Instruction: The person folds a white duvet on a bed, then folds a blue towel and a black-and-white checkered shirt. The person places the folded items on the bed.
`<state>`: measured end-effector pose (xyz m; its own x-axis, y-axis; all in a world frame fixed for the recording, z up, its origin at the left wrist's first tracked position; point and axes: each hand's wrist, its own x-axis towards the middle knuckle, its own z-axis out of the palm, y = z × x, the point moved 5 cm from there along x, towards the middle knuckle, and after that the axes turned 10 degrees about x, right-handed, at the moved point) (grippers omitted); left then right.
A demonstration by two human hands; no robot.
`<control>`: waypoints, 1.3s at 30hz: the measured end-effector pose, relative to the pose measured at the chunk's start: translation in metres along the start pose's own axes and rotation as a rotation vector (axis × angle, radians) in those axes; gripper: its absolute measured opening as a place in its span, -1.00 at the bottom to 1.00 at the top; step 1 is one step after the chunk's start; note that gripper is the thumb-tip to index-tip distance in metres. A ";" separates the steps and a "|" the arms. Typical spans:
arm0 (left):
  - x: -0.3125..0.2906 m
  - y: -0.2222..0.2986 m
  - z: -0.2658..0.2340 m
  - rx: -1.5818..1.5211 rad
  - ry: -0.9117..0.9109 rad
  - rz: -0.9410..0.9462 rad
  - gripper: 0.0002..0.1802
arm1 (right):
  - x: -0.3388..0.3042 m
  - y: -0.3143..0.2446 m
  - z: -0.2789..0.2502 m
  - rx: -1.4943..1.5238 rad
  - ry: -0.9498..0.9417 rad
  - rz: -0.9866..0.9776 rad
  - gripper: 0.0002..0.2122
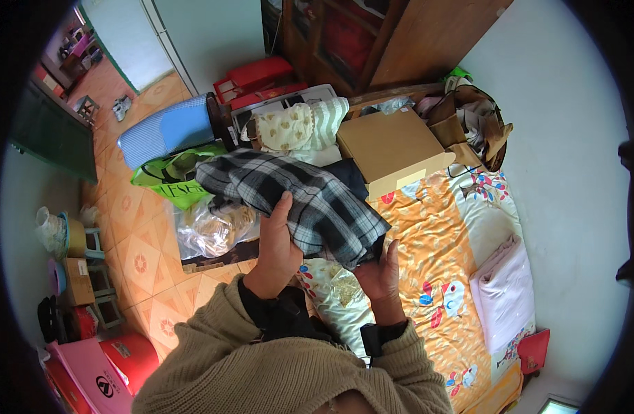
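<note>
A black, grey and white plaid garment, folded into a long bundle, is held up in front of me. My left hand grips its near edge, thumb on top and fingers hidden beneath the cloth. At the bundle's right end my right hand is closed on the lower corner, its thumb pointing up and its other fingers mostly out of sight. Beyond the garment lie a cream patterned cloth and a dark folded cloth. Whether the plaid piece is a shirt cannot be made out.
A bed with an orange floral sheet spreads to the right, bearing a brown cardboard box and a folded pale pink blanket. Left of the garment are a green bag, a blue checked bundle and clear plastic wrapping.
</note>
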<state>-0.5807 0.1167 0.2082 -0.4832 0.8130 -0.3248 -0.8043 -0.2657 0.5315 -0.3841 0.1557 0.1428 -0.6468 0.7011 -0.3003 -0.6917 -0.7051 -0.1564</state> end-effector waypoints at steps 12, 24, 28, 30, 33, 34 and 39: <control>0.072 -0.008 -0.001 -0.140 0.085 0.044 -0.45 | 0.118 -0.003 0.034 -0.073 0.000 -0.011 -0.49; 0.017 -0.131 -0.068 0.685 -0.377 -0.812 -0.50 | 0.158 -0.071 -0.088 -1.084 0.537 -0.473 -0.17; 0.107 -0.078 -0.097 1.889 -0.404 0.559 -0.53 | 0.136 -0.066 -0.138 -1.420 0.647 -0.519 -0.13; 0.158 -0.048 -0.122 2.100 -0.251 0.752 -0.44 | 0.134 -0.053 -0.138 -1.286 0.646 -0.424 -0.12; 0.204 -0.037 -0.161 2.279 -0.144 0.555 -0.36 | 0.135 -0.042 -0.124 -1.221 0.598 -0.367 -0.34; 0.212 -0.038 -0.169 2.298 -0.156 0.392 -0.38 | 0.137 -0.038 -0.129 -1.104 0.548 -0.375 -0.44; 0.222 -0.013 -0.194 2.138 -0.085 0.495 -0.60 | 0.164 -0.030 -0.131 -1.334 0.558 -0.436 -0.55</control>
<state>-0.7447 0.2001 -0.0221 -0.4108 0.9094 0.0645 0.8543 0.3592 0.3757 -0.4275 0.2780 -0.0249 -0.0599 0.9618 -0.2670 0.1966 -0.2508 -0.9479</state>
